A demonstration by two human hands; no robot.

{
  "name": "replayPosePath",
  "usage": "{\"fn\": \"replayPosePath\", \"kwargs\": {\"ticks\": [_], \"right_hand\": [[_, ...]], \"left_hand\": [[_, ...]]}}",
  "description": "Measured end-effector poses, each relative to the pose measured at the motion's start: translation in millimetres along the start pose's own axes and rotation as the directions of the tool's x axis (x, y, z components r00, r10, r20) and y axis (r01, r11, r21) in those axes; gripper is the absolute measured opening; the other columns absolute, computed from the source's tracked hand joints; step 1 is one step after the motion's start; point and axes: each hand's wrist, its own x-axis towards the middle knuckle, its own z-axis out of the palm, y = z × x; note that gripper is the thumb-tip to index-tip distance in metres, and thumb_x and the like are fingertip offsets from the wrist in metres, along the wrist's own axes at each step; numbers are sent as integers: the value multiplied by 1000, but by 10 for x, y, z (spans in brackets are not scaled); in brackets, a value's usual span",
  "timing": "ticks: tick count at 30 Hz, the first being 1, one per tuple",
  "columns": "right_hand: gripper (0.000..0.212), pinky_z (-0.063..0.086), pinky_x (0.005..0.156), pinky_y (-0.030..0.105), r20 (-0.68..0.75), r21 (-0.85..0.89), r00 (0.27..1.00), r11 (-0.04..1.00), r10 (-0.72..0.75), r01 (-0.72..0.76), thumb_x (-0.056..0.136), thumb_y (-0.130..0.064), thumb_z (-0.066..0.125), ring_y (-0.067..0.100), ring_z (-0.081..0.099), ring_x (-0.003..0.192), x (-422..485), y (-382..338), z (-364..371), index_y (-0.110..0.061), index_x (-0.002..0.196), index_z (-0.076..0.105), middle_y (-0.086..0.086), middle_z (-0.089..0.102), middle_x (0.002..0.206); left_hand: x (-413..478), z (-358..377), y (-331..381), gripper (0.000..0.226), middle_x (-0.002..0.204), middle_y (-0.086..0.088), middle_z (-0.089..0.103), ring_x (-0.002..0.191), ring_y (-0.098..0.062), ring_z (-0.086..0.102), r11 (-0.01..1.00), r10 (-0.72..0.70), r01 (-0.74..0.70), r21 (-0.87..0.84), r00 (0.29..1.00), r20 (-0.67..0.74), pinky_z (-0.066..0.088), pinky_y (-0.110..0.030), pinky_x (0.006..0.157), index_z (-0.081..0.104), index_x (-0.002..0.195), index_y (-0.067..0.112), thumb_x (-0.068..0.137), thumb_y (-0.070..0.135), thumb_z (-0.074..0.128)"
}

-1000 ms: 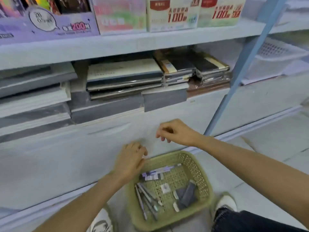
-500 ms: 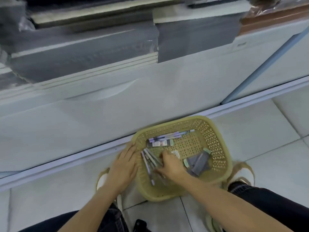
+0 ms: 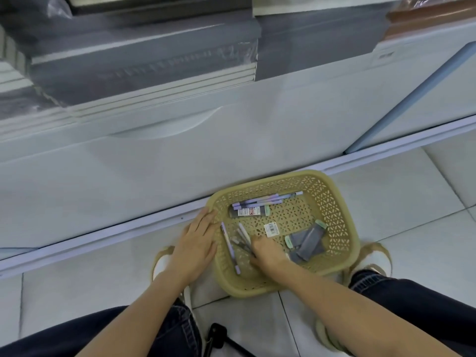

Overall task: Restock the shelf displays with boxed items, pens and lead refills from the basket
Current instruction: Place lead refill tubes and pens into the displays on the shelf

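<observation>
Both hands dropped from shelf [image 3: 154, 155] to basket [image 3: 280, 176]; left hand [image 3: 197, 243] lies flat on its rim; right hand [image 3: 268, 253] pinches pens [image 3: 243, 233], which may slip if bunched loosely.

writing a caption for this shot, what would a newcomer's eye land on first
The tan perforated basket on the floor, at the foot of the white shelf unit, draws the eye first, with purple pens and grey lead refill cases scattered inside. Then the two bare hands: the left hand lies flat on the basket's left rim, while the right hand reaches inside, fingers curled among loose pens.
</observation>
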Motion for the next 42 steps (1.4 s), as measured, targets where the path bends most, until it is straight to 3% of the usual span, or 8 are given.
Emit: {"fn": "replayPosePath", "kwargs": {"ticks": [7, 11, 18, 21, 25, 29, 35, 42], "right_hand": [[12, 46, 52, 22, -48, 634, 990, 762, -131, 132, 97, -20, 57, 10, 57, 59, -235, 145, -676, -8, 97, 57, 2, 62, 76], [17, 47, 49, 21, -163, 713, 946, 629, -280, 309, 98, -8, 53, 5, 55, 52, -453, 5, -1163, 5, 109, 58, 2, 59, 75], [27, 53, 64, 23, -221, 713, 895, 562, -387, 419, 97, -7, 55, 15, 62, 79, -859, -180, -1646, 2, 122, 58, 15, 65, 104], [27, 52, 75, 40, -157, 681, 900, 615, -407, 397, 98, -14, 56, 32, 59, 90, -1048, -135, -1885, 5, 116, 60, 22, 63, 110], [32, 41, 54, 16, 33, 554, 876, 738, -481, 384, 99, -19, 53, 7, 54, 62, -1331, -75, -2221, 8, 114, 61, -2, 62, 74], [28, 38, 54, 17, 78, 495, 859, 768, -506, 407, 99, -21, 54, 4, 49, 60, -1588, -63, -2487, -5, 119, 65, -5, 55, 70], [28, 41, 56, 22, -268, 628, 871, 610, -413, 483, 91, -17, 65, 9, 49, 59, -1933, 77, -2923, -13, 119, 63, 1, 64, 75], [17, 53, 74, 21, -748, 569, 625, 267, -224, 778, 94, -9, 59, 11, 64, 78, -2312, -137, -3338, -8, 108, 69, 3, 70, 87]], "left_hand": [[129, -195, 326, 26, 113, 2, 63, 108, -8, 51, 931, -187, 142, -335, 977, -107, 37, -20, 92, 64, 115, 17, 101, 29, 46], [312, -389, 756, 37, 104, 9, 70, 100, -10, 65, 315, -312, 326, -891, 923, 227, 53, -31, 89, 66, 110, 25, 90, 53, 53], [405, -801, 1134, 28, 102, -15, 69, 94, -32, 66, 123, -611, 102, -987, 791, 6, 55, -49, 84, 63, 103, 7, 102, 29, 45], [373, -1100, 1177, 24, 74, -11, 61, 62, -19, 61, 116, -620, -49, -992, 777, -111, 52, -30, 55, 52, 89, 10, 105, 19, 36], [252, -1445, 1160, 21, 56, 3, 34, 38, -4, 28, 192, -528, -92, -977, 829, -182, 27, -19, 37, 46, 85, 15, 104, 23, 40], [115, -1740, 1174, 22, 50, 6, 35, 36, -6, 26, 328, -343, 7, -945, 932, -112, 22, -16, 34, 59, 80, 13, 90, 31, 66], [-95, -2148, 1265, 13, 70, -5, 63, 39, -5, 31, 405, -292, -99, -909, 928, -231, 26, -17, 36, 68, 85, 6, 91, 17, 66], [-251, -2712, 1581, 16, 80, -7, 74, 38, -4, 33, 404, -248, -213, -890, 911, -331, 29, -16, 37, 70, 94, 5, 82, 14, 75]]}}
